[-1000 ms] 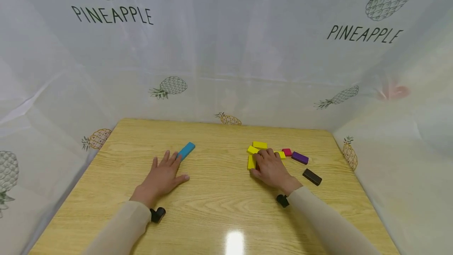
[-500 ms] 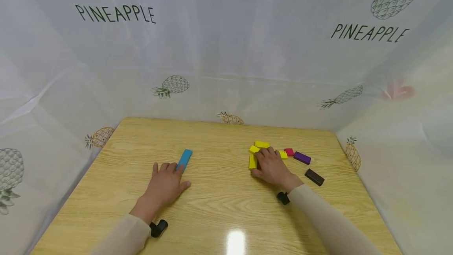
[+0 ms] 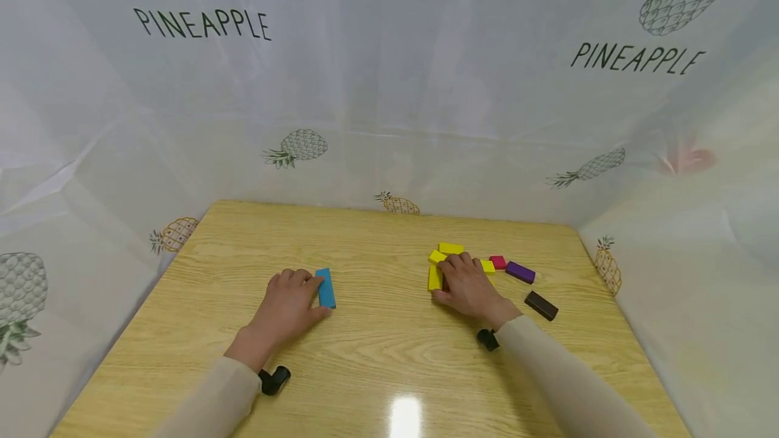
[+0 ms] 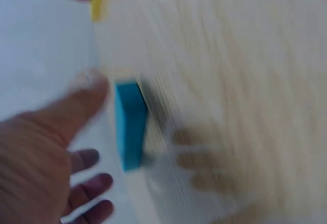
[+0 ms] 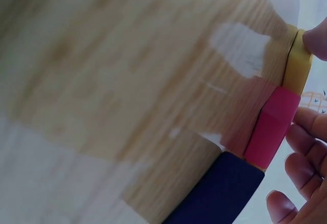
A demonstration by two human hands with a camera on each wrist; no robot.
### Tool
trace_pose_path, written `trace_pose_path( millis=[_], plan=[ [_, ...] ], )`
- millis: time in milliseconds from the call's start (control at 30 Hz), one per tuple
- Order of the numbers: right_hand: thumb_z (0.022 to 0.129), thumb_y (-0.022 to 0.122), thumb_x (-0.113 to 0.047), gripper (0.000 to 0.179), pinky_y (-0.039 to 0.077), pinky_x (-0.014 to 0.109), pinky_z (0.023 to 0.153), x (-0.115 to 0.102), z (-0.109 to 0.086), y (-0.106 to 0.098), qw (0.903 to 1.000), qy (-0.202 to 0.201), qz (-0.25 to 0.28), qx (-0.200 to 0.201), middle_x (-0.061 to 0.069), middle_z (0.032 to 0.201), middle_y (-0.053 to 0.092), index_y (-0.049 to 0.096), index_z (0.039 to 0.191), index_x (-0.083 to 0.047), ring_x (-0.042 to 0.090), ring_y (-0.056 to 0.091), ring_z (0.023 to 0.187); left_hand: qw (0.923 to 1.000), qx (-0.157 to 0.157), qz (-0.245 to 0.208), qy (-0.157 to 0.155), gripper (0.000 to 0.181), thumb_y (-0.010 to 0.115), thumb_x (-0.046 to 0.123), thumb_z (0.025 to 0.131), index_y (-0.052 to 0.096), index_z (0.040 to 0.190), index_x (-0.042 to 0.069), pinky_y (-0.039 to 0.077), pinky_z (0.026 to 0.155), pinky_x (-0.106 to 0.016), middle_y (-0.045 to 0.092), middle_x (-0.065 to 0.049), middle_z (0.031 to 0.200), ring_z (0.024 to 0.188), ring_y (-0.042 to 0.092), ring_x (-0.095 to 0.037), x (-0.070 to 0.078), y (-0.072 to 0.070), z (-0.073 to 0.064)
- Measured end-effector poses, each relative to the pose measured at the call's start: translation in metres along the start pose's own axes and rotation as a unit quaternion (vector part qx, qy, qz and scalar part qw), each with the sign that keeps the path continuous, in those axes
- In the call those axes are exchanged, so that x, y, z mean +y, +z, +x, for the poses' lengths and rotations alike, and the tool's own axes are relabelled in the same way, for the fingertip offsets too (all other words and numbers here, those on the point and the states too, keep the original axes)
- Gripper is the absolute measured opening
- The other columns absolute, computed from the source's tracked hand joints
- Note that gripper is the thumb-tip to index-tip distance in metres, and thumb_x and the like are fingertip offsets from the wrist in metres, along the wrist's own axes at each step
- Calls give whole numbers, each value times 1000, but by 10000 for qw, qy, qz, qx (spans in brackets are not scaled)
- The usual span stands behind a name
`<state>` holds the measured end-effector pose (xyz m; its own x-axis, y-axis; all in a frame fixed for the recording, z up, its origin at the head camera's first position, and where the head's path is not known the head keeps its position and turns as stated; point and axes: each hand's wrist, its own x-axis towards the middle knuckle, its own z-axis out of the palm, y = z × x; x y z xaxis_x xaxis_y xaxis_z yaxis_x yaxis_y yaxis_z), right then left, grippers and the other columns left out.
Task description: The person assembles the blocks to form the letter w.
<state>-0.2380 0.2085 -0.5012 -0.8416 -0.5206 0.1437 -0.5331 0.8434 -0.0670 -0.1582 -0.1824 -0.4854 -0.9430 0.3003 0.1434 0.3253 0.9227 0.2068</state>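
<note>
My left hand (image 3: 289, 306) is beside the blue block (image 3: 326, 289) on the left half of the table, index fingertip right at its side and thumb near its closer end. In the left wrist view the thumb (image 4: 84, 93) is beside that block (image 4: 132, 132), and three other fingers are loosely bent. My right hand (image 3: 468, 289) rests over a cluster of yellow blocks (image 3: 435, 278), hiding part of it. From the right wrist, the thumb is at a yellow block (image 5: 298, 65), the fingers behind a red block (image 5: 273, 127); a dark blue block (image 5: 217, 191) adjoins.
To the right of the cluster lie a small red block (image 3: 497, 262), a purple block (image 3: 520, 272) and a black block (image 3: 541, 305). A pineapple-print curtain (image 3: 389, 86) surrounds the back and sides of the wooden table (image 3: 365, 370).
The blue block has turned from slanting away to the right to nearly straight, its far end coming closer. My left fingers have bent in toward it. The right hand stays over the yellow blocks.
</note>
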Motion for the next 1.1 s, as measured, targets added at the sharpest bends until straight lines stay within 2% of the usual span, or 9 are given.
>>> trace_pose_path(
  millis=[233, 400, 500, 633, 800, 1000, 1100],
  plan=[
    [92, 74, -48, 60, 45, 54, 97, 0, 0, 3, 10000, 56, -22, -75, 15, 130, 62, 66, 133, -4, 36, 52, 115, 9989, -463, -59, 10, 93, 77, 65, 87, 53, 154, 4, 36, 108, -70, 56, -19, 144, 137, 45, -46, -24, 7, 20],
    [92, 72, -48, 59, 44, 52, 95, -1, 0, 3, 10000, 50, -4, -68, 14, 127, 62, 67, 132, -4, 35, 51, 113, 9974, -695, -139, -111, 98, 76, 70, 85, 53, 154, 4, 34, 106, -68, 54, -20, 146, 137, 42, -46, -31, 13, 26],
    [92, 70, -47, 57, 43, 50, 93, -1, 1, 3, 10000, 64, 0, -73, 14, 125, 62, 67, 131, -4, 34, 50, 110, 9973, -705, -135, -146, 97, 76, 70, 84, 55, 151, 3, 34, 106, -67, 54, -20, 143, 134, 42, -45, -32, 14, 27],
    [92, 69, -46, 56, 42, 48, 92, 0, 2, 4, 9999, 101, 21, -112, 13, 123, 62, 67, 130, -5, 32, 49, 109, 9979, -642, -47, -117, 96, 77, 70, 83, 58, 145, 0, 35, 105, -65, 56, -20, 138, 130, 44, -44, -24, 12, 29],
    [92, 70, -45, 53, 41, 48, 89, 2, 2, 4, 9999, 106, 52, -82, 12, 120, 62, 68, 126, -4, 32, 49, 106, 9983, -564, 37, 116, 94, 76, 72, 82, 61, 141, 1, 38, 103, -63, 59, -17, 135, 127, 47, -41, -4, 11, 29],
    [90, 73, -44, 52, 41, 47, 88, 1, 3, 1, 9999, 95, 32, -62, 12, 117, 62, 68, 123, -4, 32, 49, 104, 9974, -560, 153, 417, 91, 76, 73, 83, 63, 140, 3, 38, 103, -61, 60, -14, 133, 123, 49, -37, 18, 18, 28],
    [91, 73, -44, 53, 42, 48, 89, 0, 3, 0, 9999, 100, 7, -106, 12, 119, 62, 68, 125, -4, 33, 49, 106, 9976, -497, 224, 416, 90, 76, 73, 82, 64, 139, 3, 39, 102, -59, 60, -14, 132, 122, 49, -36, 23, 23, 28]
  ],
)
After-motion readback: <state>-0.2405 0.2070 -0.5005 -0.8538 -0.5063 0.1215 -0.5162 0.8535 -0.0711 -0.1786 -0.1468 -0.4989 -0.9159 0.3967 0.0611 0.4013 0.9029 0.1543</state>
